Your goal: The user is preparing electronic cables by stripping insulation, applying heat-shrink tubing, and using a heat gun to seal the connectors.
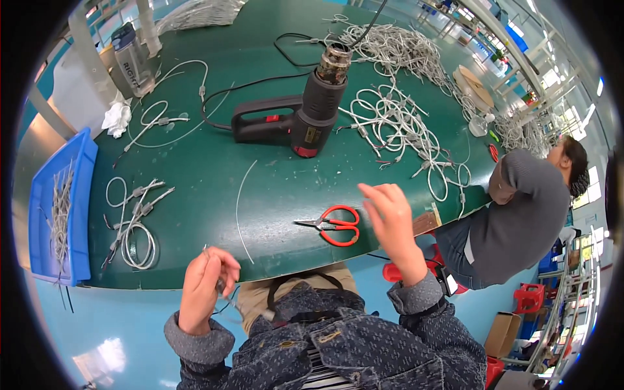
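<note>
Far L: blue tray (83, 214) w/ thin wire pcs (62, 214) in it; next, a cable bundle (147, 208) on the green table (195, 175). L hand (209, 276) is at the near edge, grasping what looks like a thin grey cable (220, 286) that hangs below it; detail's blurred. To do it well, I'd pinch close to the cable's end & hold it over the tabletop for a better view. Pose: thumb & index together, other fingers curled, forearm up from below.

Mid: a loose strand (238, 208) lies by itself; best kept aside. Heat gun (315, 110) stands behind, nozzle up; prob. hot if used, so fingers off. Scissors (323, 221) lie flat, tips pointing L; safer to take by the red loops.

R hand (392, 218) is raised just R of the scissors, nothing in it, fingers loosely extended, thumb side L, forearm angled up from lower R. Beyond it, cable pile (403, 130).
</note>
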Demonstrator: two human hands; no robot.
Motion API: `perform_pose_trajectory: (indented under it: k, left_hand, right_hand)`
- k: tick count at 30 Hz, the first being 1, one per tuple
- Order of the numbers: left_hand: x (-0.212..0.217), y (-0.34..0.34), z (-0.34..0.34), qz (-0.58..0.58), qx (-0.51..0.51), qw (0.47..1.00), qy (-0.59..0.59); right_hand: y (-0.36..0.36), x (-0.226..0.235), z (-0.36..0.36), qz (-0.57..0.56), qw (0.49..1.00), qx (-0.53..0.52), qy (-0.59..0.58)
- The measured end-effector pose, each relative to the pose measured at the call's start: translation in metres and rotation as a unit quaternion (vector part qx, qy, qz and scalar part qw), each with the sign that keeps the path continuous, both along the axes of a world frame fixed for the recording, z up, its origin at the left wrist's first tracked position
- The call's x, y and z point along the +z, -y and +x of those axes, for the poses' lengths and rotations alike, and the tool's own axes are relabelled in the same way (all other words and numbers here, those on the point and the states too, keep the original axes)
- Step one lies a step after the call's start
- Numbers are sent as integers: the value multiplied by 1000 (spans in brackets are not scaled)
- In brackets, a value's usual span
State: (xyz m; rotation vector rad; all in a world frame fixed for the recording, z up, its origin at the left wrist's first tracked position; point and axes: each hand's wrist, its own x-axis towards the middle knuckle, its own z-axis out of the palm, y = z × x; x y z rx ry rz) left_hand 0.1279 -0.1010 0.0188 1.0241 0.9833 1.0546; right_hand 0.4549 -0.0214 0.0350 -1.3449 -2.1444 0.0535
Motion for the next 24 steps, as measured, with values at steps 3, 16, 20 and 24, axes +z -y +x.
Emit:
perform_pose_trajectory:
  k: [3,16,20,24]
  left_hand:
    - [15,12,3,-22,31,999,-15]
    - [32,42,45,-59,66,996,-29]
    - [27,53,46,-75,78,994,13]
    - [29,52,45,-93,102,990,-6]
  right_hand:
    - [-4,3,18,10,999,-39,-31]
    - [8,-12,61,-17,991,-37,-124]
    - [10,-12,56,-23,990,-25,-137]
    - [17,-18,32,-45,988,17,-144]
